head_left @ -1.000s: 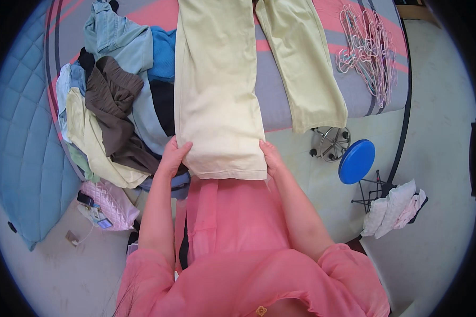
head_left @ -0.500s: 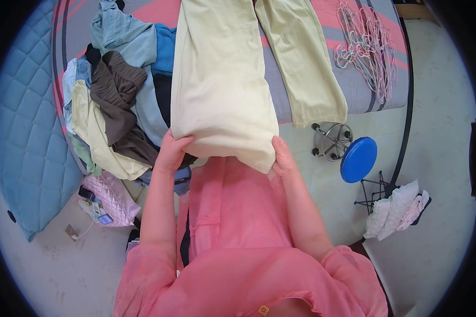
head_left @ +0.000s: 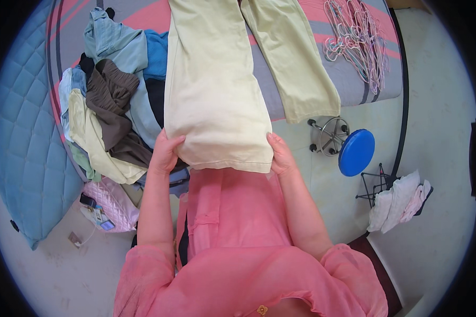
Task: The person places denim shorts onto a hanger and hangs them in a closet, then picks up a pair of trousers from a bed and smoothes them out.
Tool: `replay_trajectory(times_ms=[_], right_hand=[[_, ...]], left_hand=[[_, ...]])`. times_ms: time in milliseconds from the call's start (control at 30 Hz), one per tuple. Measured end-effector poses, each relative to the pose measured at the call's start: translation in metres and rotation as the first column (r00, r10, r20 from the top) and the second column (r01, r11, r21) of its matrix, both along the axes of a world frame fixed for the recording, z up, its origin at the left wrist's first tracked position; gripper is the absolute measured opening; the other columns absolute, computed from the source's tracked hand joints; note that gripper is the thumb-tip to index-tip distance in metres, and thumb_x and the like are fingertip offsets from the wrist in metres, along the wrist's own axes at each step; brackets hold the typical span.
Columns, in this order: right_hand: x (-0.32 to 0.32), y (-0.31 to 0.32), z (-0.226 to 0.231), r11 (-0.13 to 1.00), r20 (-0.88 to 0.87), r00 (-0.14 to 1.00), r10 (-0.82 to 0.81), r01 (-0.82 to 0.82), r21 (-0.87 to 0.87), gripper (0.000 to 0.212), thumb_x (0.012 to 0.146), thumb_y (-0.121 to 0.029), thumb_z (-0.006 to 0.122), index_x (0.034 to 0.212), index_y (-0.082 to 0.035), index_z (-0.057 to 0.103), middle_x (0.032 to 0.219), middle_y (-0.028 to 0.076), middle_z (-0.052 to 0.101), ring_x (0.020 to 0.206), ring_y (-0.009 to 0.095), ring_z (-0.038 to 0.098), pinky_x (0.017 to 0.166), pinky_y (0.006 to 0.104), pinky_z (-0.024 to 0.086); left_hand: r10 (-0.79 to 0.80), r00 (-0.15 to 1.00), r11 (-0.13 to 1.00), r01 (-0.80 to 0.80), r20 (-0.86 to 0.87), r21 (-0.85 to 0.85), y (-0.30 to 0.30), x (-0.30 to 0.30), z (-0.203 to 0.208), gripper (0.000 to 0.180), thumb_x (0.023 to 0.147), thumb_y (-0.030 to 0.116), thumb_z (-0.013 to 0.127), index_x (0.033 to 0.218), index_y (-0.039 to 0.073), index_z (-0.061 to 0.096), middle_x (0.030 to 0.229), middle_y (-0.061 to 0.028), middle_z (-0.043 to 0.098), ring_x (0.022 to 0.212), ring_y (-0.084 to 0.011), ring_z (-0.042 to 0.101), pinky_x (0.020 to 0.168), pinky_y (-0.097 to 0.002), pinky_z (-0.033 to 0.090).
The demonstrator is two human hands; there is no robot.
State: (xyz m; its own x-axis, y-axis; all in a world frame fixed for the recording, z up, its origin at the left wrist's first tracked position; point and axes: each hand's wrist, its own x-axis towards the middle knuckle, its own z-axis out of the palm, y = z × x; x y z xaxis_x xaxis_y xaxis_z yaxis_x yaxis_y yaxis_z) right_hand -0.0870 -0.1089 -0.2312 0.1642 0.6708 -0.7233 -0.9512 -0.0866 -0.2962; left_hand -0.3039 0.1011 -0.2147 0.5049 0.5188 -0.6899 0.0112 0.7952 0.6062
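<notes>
Gripping pale trousers (head_left: 217, 100) near hem: left hand (head_left: 165, 152), right hand (head_left: 281, 154). Striped bed (head_left: 350, 94) ahead; clothes pile (head_left: 111, 87) left; hangers (head_left: 373, 53), blue stool (head_left: 357, 153) right.

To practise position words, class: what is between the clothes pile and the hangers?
In the head view, the pale trousers, with striped bedding showing between the legs and beside them.

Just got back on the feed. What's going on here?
A person's left hand and right hand grip opposite sides of one leg of pale trousers, near its hem. The other leg lies on the bed, reaching its near edge. A heap of clothes sits to the left; hangers lie to the right.
</notes>
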Motion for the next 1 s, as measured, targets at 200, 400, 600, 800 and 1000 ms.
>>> replay_trajectory(times_ms=[200, 400, 600, 800, 1000], right_hand=[[-0.001, -0.002, -0.006, 0.999, -0.041, 0.999, 0.035, -0.034, 0.027, 0.032, 0.090, -0.020, 0.053, 0.113, 0.001, 0.052, 0.109, 0.012, 0.060, 0.097, 0.019, 0.060, 0.086, 0.0327, 0.048], [-0.012, -0.017, -0.056, 0.937, 0.077, 0.970, 0.231, -0.201, -0.285, 0.025, 0.089, -0.015, 0.053, 0.111, -0.004, 0.056, 0.098, 0.004, 0.063, 0.085, 0.013, 0.060, 0.073, 0.0264, 0.049], [-0.014, -0.036, -0.071, 0.747, 0.050, 0.823, 0.565, -0.485, -0.455, 0.027, 0.086, -0.016, 0.057, 0.111, -0.006, 0.055, 0.087, 0.000, 0.058, 0.079, 0.009, 0.054, 0.070, 0.0218, 0.044], [-0.032, -0.006, -0.082, 0.759, 0.258, 0.751, 0.608, -0.455, -0.466, 0.061, 0.083, -0.033, 0.061, 0.133, -0.010, 0.036, 0.130, 0.008, 0.044, 0.116, 0.018, 0.043, 0.095, 0.0343, 0.033], [-0.062, 0.046, -0.070, 0.949, -0.181, 0.941, 0.285, -0.304, -0.088, 0.053, 0.086, -0.040, 0.056, 0.124, -0.005, 0.043, 0.122, 0.007, 0.053, 0.113, 0.021, 0.048, 0.098, 0.0394, 0.033]], left_hand=[[-0.013, 1.000, 0.999, 0.013, 0.006, -0.039, 0.002, -0.004, 0.000, 0.048, 0.075, -0.005, 0.057, 0.121, -0.001, 0.044, 0.113, -0.0099, 0.057, 0.102, -0.0201, 0.056, 0.089, -0.0316, 0.044], [-0.046, 0.973, 0.998, 0.033, -0.227, -0.059, 0.000, -0.030, -0.061, 0.034, 0.082, 0.000, 0.054, 0.116, -0.003, 0.047, 0.111, -0.0126, 0.058, 0.101, -0.0224, 0.057, 0.087, -0.0336, 0.045], [-0.062, 0.950, 0.933, -0.054, -0.306, -0.355, -0.007, -0.045, -0.086, 0.030, 0.087, 0.005, 0.050, 0.116, -0.004, 0.046, 0.111, -0.0158, 0.057, 0.102, -0.0252, 0.056, 0.087, -0.0381, 0.048], [-0.025, 0.983, 0.850, -0.074, -0.180, -0.521, 0.006, -0.039, -0.058, 0.033, 0.089, 0.011, 0.050, 0.118, -0.004, 0.046, 0.113, -0.0165, 0.057, 0.100, -0.0269, 0.058, 0.087, -0.0404, 0.049], [0.127, 0.991, 0.670, -0.120, -0.047, -0.732, 0.015, -0.034, -0.029, 0.034, 0.089, 0.013, 0.050, 0.118, -0.006, 0.047, 0.108, -0.0166, 0.059, 0.096, -0.0269, 0.061, 0.087, -0.0397, 0.049]])
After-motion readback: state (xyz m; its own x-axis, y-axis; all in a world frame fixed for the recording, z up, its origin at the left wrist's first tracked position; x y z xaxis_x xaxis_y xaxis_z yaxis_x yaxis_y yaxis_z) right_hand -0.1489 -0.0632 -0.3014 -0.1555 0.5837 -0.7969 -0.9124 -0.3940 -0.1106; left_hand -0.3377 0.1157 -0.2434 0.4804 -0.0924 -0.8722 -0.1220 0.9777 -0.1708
